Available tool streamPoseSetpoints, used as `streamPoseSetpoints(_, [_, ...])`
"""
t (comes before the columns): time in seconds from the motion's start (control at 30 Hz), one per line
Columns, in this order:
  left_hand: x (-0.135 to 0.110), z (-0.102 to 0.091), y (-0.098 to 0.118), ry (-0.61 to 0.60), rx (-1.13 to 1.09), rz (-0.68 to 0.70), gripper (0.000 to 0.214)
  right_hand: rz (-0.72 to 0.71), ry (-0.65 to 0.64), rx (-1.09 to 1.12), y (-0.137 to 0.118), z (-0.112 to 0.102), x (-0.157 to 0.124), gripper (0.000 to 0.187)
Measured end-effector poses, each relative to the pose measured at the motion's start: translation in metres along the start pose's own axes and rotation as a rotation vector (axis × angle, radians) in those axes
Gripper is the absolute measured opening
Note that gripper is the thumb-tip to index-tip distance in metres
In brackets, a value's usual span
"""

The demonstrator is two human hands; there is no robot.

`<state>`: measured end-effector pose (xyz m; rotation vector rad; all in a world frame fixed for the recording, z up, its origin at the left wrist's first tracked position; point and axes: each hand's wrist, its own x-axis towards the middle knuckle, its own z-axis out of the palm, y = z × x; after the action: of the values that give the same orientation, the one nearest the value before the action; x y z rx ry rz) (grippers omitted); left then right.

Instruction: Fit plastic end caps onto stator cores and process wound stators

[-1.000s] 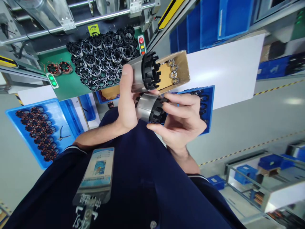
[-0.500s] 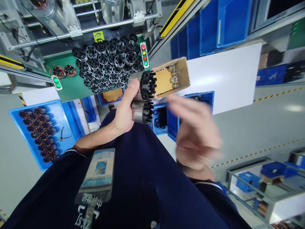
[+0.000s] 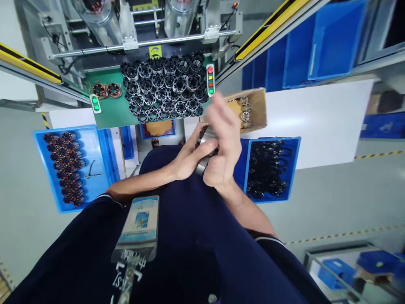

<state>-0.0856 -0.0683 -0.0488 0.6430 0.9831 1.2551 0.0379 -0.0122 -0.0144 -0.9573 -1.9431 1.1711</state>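
My left hand is closed around motor stator cores, silvery metal cylinders with black plastic end pieces. Both hands hide much of them, so I cannot count them here. My right hand, slightly blurred, lies against their right side with its palm, its fingers stretched upward. Just beyond my hands, several rows of similar stator cores stand stacked on the green work surface. Behind my right hand is a cardboard box with small metal rings in it.
Two copper-wound stators lie left of the stack. A blue tray at left holds wound stators and pliers. A blue bin at right holds black plastic parts. Machine rails and yellow-black posts border the station.
My right hand has moved left from beside the box and now presses against the stator cores. My left hand has turned them, so their black toothed ends no longer face right in plain sight.
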Motion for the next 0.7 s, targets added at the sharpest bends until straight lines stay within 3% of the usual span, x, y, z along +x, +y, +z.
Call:
streamPoseSetpoints(0.07, [-0.001,-0.016,-0.008,0.004,0.103,0.046,0.083,-0.079,0.036,0.009,0.013,0.01,0.0,0.106])
streamPoseSetpoints(0.13, [-0.001,-0.042,-0.013,0.026,0.31,0.137,0.078,-0.116,0.061,0.049,0.024,0.015,-0.001,0.097])
streamPoseSetpoints(0.27, [0.001,-0.122,-0.01,0.131,0.908,0.268,0.069,-0.012,0.082,0.132,0.036,0.007,-0.017,0.068])
streamPoseSetpoints(0.37, [0.012,-0.183,-0.006,0.177,1.292,0.104,0.063,0.194,0.043,0.134,0.047,-0.004,-0.038,0.058])
streamPoseSetpoints(0.43, [0.026,-0.213,-0.007,0.151,1.449,-0.003,0.064,0.355,-0.034,0.117,0.055,-0.006,-0.054,0.058])
streamPoseSetpoints(0.53, [0.051,-0.238,-0.011,0.046,1.586,-0.071,0.068,0.472,-0.214,0.075,0.062,-0.001,-0.074,0.061])
streamPoseSetpoints(0.63, [0.074,-0.248,-0.015,-0.041,1.663,-0.087,0.07,0.427,-0.422,0.046,0.062,0.005,-0.085,0.055])
streamPoseSetpoints(0.7, [0.084,-0.251,-0.019,-0.072,1.682,-0.087,0.07,0.385,-0.495,0.024,0.061,0.007,-0.089,0.05])
